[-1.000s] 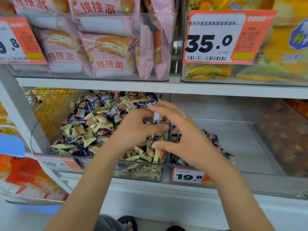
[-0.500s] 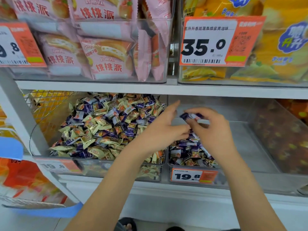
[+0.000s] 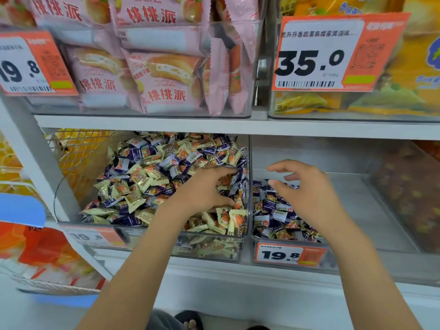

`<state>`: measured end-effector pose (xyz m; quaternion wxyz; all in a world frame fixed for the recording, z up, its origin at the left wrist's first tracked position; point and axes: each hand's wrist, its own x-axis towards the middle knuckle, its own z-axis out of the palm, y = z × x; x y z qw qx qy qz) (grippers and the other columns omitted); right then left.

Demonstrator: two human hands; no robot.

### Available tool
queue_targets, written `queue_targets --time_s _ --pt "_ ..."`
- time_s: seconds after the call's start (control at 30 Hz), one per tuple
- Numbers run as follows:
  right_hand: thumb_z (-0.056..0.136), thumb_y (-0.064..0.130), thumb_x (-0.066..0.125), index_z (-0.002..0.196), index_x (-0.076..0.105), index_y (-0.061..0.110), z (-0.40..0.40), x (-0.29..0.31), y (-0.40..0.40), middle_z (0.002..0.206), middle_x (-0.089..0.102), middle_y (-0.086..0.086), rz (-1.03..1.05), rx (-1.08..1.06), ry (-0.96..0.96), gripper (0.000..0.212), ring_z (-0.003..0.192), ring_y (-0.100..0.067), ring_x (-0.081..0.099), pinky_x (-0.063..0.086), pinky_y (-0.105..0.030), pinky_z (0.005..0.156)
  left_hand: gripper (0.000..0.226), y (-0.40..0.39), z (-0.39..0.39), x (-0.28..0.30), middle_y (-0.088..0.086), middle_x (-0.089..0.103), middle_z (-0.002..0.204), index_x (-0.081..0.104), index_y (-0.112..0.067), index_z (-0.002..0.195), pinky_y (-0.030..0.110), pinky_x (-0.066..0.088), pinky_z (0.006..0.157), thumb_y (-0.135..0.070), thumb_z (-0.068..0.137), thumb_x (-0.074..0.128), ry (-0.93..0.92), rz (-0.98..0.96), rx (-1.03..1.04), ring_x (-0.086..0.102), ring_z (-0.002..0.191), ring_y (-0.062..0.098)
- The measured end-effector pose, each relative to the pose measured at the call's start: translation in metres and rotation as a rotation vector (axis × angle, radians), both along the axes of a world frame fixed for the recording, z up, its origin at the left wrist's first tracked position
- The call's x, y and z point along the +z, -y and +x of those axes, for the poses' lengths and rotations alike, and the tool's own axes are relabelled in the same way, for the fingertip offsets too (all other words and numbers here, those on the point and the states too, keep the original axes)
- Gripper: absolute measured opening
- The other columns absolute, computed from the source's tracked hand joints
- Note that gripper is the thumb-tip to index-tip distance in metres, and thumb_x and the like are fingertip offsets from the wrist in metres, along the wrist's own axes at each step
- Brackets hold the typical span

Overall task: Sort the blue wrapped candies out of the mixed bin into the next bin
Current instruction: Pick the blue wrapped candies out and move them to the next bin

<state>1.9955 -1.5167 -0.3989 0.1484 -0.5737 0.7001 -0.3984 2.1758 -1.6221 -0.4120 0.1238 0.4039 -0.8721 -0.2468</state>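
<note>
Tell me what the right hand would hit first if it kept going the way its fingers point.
The right hand points left, so probably the clear wall between the bins, then the mixed bin's candies. Depth is unclear; it may hover higher.

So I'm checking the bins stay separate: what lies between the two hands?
In the head view, the clear bin walls stand between the left hand and right hand, with blue candies against them.

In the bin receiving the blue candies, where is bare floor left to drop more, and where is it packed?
The receiving bin has bare floor on its right and rear, between the blue candy pile and its right wall. The pile crowds its front-left corner under the right hand. The mixed bin is heaped throughout; the left hand rests on it.
</note>
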Motion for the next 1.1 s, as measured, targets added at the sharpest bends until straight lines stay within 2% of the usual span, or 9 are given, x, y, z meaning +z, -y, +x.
queue_targets --time_s 0.07,0.23,0.4,0.5,0.63,0.77,0.9,1.03,1.1 --pt "0.088 0.023 0.064 0.108 0.065 0.031 0.002 0.0 0.002 0.11 0.064 0.014 0.007 0.006 -0.015 0.022 0.096 -0.005 0.055 0.037 -0.019 0.08 0.087 0.001 -0.01 0.0 0.004 0.043 0.14 0.034 -0.023 0.143 0.02 0.035 0.089 -0.034 0.07 0.08 0.038 -0.015 -0.022 0.049 0.118 0.019" --pt "0.087 0.023 0.065 0.107 0.066 0.032 0.007 -0.002 0.005 0.109 0.065 0.011 0.023 0.03 -0.033 0.021 0.097 -0.006 0.059 0.044 -0.024 0.082 0.079 0.002 -0.013 -0.004 0.007 0.047 0.135 0.033 -0.024 0.139 0.026 0.041 0.079 -0.025 0.074 0.078 -0.035 0.123 -0.009 0.055 0.1 0.021" --pt "0.087 0.023 0.064 0.108 0.065 0.031 0.01 -0.004 0.005 0.105 0.065 0.01 0.027 0.051 -0.034 0.022 0.087 -0.004 0.061 0.046 -0.021 0.075 0.079 -0.001 -0.01 -0.005 -0.002 0.033 0.148 0.022 -0.03 0.145 0.021 0.036 0.09 -0.024 0.082 0.071 -0.013 0.192 -0.098 0.042 0.127 0.018" --pt "0.087 0.024 0.064 0.108 0.065 0.031 0.012 -0.004 0.007 0.103 0.065 0.01 0.031 0.057 -0.041 0.022 0.084 0.0 0.06 0.042 -0.012 0.068 0.049 0.001 -0.007 -0.005 -0.005 0.043 0.127 0.04 -0.025 0.125 0.02 0.045 0.075 -0.015 0.085 0.067 -0.111 0.25 -0.104 0.054 0.086 0.002" --pt "0.087 0.024 0.064 0.107 0.066 0.032 0.013 -0.004 0.009 0.102 0.065 0.011 0.032 0.063 -0.03 0.022 0.084 0.003 0.059 0.039 -0.006 0.066 0.022 0.005 -0.008 -0.012 0.004 0.058 0.103 0.054 -0.007 0.107 0.017 0.038 0.071 -0.016 0.089 0.062 -0.217 0.16 -0.108 0.055 0.086 0.012" --pt "0.087 0.024 0.065 0.106 0.066 0.033 0.012 -0.004 0.008 0.101 0.066 0.011 0.03 0.066 -0.029 0.021 0.084 0.002 0.06 0.039 -0.006 0.067 0.019 0.006 -0.008 -0.016 0.011 0.059 0.094 0.057 -0.008 0.102 0.025 0.034 0.061 -0.006 0.085 0.063 -0.222 0.11 -0.131 0.05 0.07 0.02" --pt "0.088 0.021 0.064 0.105 0.066 0.033 0.01 -0.003 0.005 0.1 0.066 0.011 0.014 0.066 -0.002 0.021 0.084 0.004 0.06 0.039 -0.003 0.063 0.031 0.005 -0.006 -0.011 -0.007 0.054 0.107 0.053 -0.015 0.108 0.018 0.029 0.043 0.0 0.082 0.057 -0.184 0.156 -0.123 0.033 0.037 0.004" --pt "0.089 0.02 0.063 0.102 0.065 0.034 0.011 -0.001 0.003 0.099 0.066 0.012 -0.006 0.066 0.026 0.02 0.083 0.002 0.06 0.04 0.001 0.063 0.027 0.0 -0.011 -0.008 -0.013 0.05 0.082 0.053 -0.012 0.103 0.015 0.026 0.039 0.005 0.082 0.055 -0.143 0.157 -0.115 0.034 0.035 0.002" --pt "0.089 0.02 0.062 0.102 0.065 0.034 0.013 -0.001 0.004 0.099 0.065 0.011 -0.005 0.07 0.039 0.02 0.082 0.003 0.06 0.041 -0.001 0.061 0.025 -0.001 -0.014 -0.008 -0.005 0.052 0.077 0.053 -0.013 0.096 0.016 0.026 0.037 0.007 0.08 0.054 -0.12 0.138 -0.108 0.033 0.036 0.003"
